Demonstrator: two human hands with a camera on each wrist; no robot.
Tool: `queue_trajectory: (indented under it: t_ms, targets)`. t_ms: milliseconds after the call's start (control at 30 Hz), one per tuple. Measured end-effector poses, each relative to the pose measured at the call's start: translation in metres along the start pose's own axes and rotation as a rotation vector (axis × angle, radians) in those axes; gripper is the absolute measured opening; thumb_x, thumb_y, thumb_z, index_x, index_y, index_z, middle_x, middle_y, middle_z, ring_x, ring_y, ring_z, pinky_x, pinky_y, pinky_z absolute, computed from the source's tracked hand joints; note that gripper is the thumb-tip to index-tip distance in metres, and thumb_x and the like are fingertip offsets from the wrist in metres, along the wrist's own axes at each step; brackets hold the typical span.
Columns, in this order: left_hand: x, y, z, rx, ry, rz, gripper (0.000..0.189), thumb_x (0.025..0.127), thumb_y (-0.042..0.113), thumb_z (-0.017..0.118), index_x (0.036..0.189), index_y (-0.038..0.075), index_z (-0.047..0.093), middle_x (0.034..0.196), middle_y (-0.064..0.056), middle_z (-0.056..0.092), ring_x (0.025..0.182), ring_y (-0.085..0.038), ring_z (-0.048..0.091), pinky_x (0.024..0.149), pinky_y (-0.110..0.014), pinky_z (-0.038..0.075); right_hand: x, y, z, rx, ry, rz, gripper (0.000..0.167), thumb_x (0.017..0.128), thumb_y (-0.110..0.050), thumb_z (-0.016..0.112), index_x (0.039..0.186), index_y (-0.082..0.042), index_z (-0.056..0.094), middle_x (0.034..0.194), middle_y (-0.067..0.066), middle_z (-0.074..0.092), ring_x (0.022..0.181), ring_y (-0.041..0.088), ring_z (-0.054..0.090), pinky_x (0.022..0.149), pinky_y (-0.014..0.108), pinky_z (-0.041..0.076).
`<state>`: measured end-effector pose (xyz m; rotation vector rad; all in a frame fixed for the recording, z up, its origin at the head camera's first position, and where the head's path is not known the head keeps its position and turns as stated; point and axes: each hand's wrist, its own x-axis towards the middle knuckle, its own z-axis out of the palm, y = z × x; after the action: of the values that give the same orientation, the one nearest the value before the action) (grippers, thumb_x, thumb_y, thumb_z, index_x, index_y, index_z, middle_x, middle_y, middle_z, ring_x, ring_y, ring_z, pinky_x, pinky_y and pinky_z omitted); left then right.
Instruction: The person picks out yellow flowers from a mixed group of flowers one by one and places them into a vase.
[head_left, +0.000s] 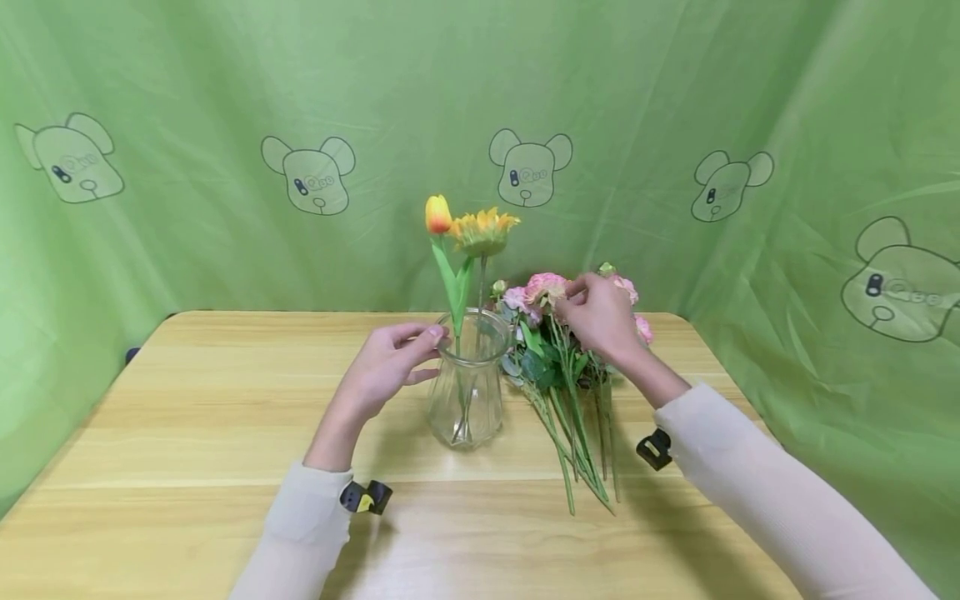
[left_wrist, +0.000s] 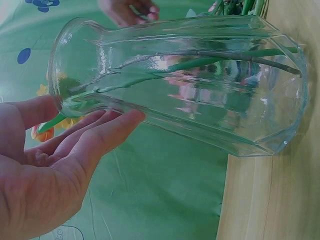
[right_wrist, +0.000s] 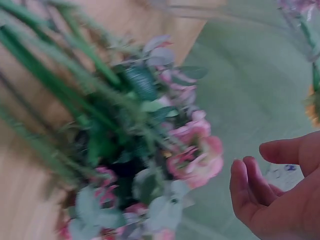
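A clear glass vase (head_left: 465, 400) stands upright on the table, holding an orange-yellow tulip (head_left: 438, 214) and a yellow sunflower (head_left: 483, 232). Their stems (left_wrist: 195, 62) cross inside the glass. My left hand (head_left: 390, 362) touches the vase's left side near the rim, with thumb and fingers extended rather than wrapped round it. To the right lies a bunch of pink flowers (head_left: 546, 286) with green stems toward me. Over the blossoms is my right hand (head_left: 600, 312); in the right wrist view its fingers bend loosely beside a pink blossom (right_wrist: 197, 157), with a gap between and nothing held.
The wooden table (head_left: 225, 417) ends at a green curtain (head_left: 420, 83) printed with bear-like heads, which also hangs at both sides. Loose stems (head_left: 573, 450) reach toward the table's front, right of the vase.
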<state>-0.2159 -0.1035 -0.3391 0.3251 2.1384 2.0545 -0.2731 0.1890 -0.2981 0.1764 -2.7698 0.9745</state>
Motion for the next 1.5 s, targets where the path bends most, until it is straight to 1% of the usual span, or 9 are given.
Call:
queue_trajectory:
  t_ms: [100, 167, 267, 367, 467, 700, 1133, 1300, 1500]
  targets:
    - [0.0, 0.0, 0.0, -0.001, -0.001, 0.001, 0.039, 0.106, 0.025, 0.055, 0.134, -0.003, 0.06, 0.135, -0.019, 0.064, 0.128, -0.034, 0.061, 0.098, -0.037, 0.061, 0.0, 0.013, 0.002, -0.047, -0.016, 0.036, 0.037, 0.096, -0.025, 0.066, 0.114, 0.006, 0.06, 0.069, 0.008, 0.066, 0.044, 0.014, 0.053, 0.044, 0.027, 0.046]
    - [0.0, 0.0, -0.001, -0.002, -0.003, 0.005, 0.04, 0.106, 0.025, 0.055, 0.134, -0.004, 0.059, 0.136, -0.02, 0.063, 0.129, -0.034, 0.06, 0.098, -0.038, 0.06, 0.0, 0.022, 0.004, -0.105, -0.038, 0.061, 0.036, 0.097, -0.034, 0.067, 0.094, 0.001, 0.06, 0.056, 0.0, 0.053, 0.043, 0.011, 0.044, 0.043, 0.024, 0.037]
    - [-0.001, 0.0, -0.001, -0.004, -0.008, 0.009, 0.041, 0.106, 0.025, 0.055, 0.134, -0.004, 0.059, 0.136, -0.021, 0.063, 0.129, -0.036, 0.06, 0.099, -0.04, 0.06, -0.002, 0.032, 0.009, -0.162, -0.119, 0.107, 0.048, 0.098, -0.044, 0.064, 0.07, -0.01, 0.046, 0.051, -0.007, 0.035, 0.044, 0.01, 0.032, 0.042, 0.022, 0.028]
    - [-0.001, 0.0, -0.001, -0.005, -0.011, 0.01, 0.041, 0.106, 0.025, 0.055, 0.135, -0.005, 0.059, 0.137, -0.021, 0.062, 0.129, -0.036, 0.06, 0.099, -0.041, 0.06, -0.005, 0.039, 0.015, -0.17, -0.202, 0.139, 0.056, 0.098, -0.048, 0.063, 0.06, -0.016, 0.036, 0.049, -0.008, 0.028, 0.044, 0.009, 0.025, 0.041, 0.021, 0.024]
    - [-0.001, 0.0, 0.0, -0.008, -0.014, 0.01, 0.042, 0.106, 0.025, 0.055, 0.135, -0.005, 0.059, 0.137, -0.022, 0.062, 0.129, -0.037, 0.06, 0.1, -0.041, 0.06, -0.008, 0.045, 0.02, -0.161, -0.249, 0.161, 0.057, 0.098, -0.046, 0.064, 0.057, -0.017, 0.036, 0.048, -0.007, 0.027, 0.043, 0.009, 0.023, 0.04, 0.021, 0.024]
    - [0.001, -0.001, 0.001, -0.008, -0.014, 0.004, 0.04, 0.106, 0.024, 0.055, 0.133, -0.005, 0.059, 0.136, -0.021, 0.063, 0.129, -0.035, 0.06, 0.099, -0.04, 0.06, -0.011, 0.052, 0.029, -0.185, -0.279, 0.202, 0.055, 0.096, -0.045, 0.067, 0.058, -0.017, 0.04, 0.049, -0.007, 0.03, 0.044, 0.009, 0.026, 0.041, 0.021, 0.025]
    - [0.0, 0.001, 0.0, -0.005, -0.018, 0.013, 0.041, 0.106, 0.025, 0.055, 0.134, -0.005, 0.059, 0.137, -0.021, 0.062, 0.129, -0.036, 0.06, 0.1, -0.041, 0.06, -0.01, 0.059, 0.039, -0.153, -0.245, 0.213, 0.04, 0.094, -0.028, 0.074, 0.063, -0.012, 0.054, 0.049, 0.001, 0.055, 0.043, 0.015, 0.054, 0.042, 0.024, 0.041]
    - [0.0, 0.001, 0.0, -0.005, -0.015, 0.013, 0.04, 0.106, 0.025, 0.055, 0.133, -0.005, 0.06, 0.137, -0.021, 0.062, 0.129, -0.036, 0.06, 0.1, -0.041, 0.06, -0.01, 0.059, 0.039, -0.136, -0.224, 0.201, 0.042, 0.093, -0.025, 0.074, 0.061, -0.013, 0.05, 0.05, 0.003, 0.056, 0.046, 0.02, 0.059, 0.043, 0.026, 0.042]
    - [0.0, 0.001, -0.001, -0.005, -0.016, 0.013, 0.041, 0.106, 0.025, 0.055, 0.134, -0.005, 0.059, 0.137, -0.021, 0.062, 0.13, -0.036, 0.06, 0.099, -0.041, 0.06, -0.01, 0.057, 0.036, -0.1, -0.199, 0.199, 0.044, 0.093, -0.021, 0.074, 0.067, -0.014, 0.039, 0.053, 0.0, 0.05, 0.061, 0.032, 0.07, 0.045, 0.026, 0.044]
